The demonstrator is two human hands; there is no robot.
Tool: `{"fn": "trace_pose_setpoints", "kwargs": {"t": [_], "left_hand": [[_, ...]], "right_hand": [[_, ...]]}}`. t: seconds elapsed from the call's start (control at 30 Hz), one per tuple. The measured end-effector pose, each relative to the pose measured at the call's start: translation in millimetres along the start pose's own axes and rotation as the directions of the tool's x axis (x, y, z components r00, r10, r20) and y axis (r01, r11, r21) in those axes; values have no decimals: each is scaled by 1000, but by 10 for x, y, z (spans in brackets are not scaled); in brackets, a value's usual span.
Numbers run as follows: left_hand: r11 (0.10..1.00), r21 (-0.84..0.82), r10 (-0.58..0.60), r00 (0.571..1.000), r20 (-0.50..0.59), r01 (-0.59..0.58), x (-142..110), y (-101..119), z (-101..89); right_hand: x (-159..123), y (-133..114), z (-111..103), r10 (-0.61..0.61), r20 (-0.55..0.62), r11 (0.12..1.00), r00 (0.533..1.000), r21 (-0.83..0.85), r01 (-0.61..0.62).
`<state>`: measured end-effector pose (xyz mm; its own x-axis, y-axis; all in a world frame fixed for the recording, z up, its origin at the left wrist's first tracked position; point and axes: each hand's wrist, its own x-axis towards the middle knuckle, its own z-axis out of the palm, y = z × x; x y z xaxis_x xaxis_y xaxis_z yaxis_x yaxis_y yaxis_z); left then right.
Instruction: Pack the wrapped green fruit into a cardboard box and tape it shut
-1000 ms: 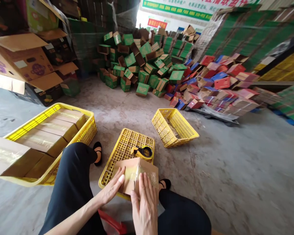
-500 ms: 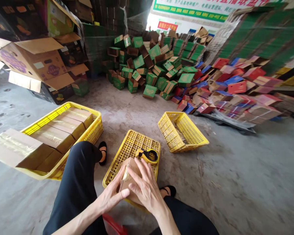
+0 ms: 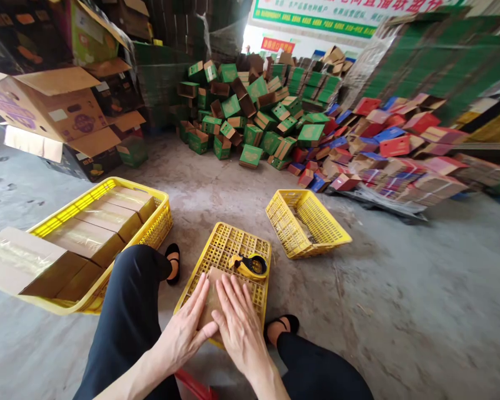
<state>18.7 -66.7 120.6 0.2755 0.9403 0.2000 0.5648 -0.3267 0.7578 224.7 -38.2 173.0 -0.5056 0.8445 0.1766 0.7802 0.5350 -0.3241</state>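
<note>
Atop the yellow crate (image 3: 224,244), left hand (image 3: 185,328) and right hand (image 3: 239,325) lie flat, unclamped, on a carton (image 3: 211,303), likely steadying it; at the crate's far end rests a tape dispenser (image 3: 245,266), handy.

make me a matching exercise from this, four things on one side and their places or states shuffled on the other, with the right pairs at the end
Things
1. box
2. tape dispenser
3. left basket
4. green boxes

Places or states
A. heaped at the back
B. under the left hand and right hand
C. holding a row of taped boxes
D. yellow and black, lying on the crate

Right pairs
1-B, 2-D, 3-C, 4-A
</note>
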Motion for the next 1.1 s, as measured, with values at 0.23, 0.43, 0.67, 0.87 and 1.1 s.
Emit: {"fn": "trace_pose_setpoints", "kwargs": {"t": [0.23,0.43,0.67,0.87,1.1], "left_hand": [[969,189,154,987,46,-160,86,-55,-112],[935,289,200,979,45,-204,287,54,-1],[931,318,177,983,36,-180,139,45,-8],[925,324,191,980,54,-198,120,45,-32],[961,159,200,966,165,-226,259,79,-161]], "right_hand": [[-322,-9,242,240,-171,963,956,168,-212],[-311,-6,388,451,-205,862,869,352,-364],[-689,-243,580,496,-204,843,844,346,-412],[-830,-469,743,480,-320,869,817,301,-393],[-722,-458,718,448,-402,888,798,301,-347]]}}
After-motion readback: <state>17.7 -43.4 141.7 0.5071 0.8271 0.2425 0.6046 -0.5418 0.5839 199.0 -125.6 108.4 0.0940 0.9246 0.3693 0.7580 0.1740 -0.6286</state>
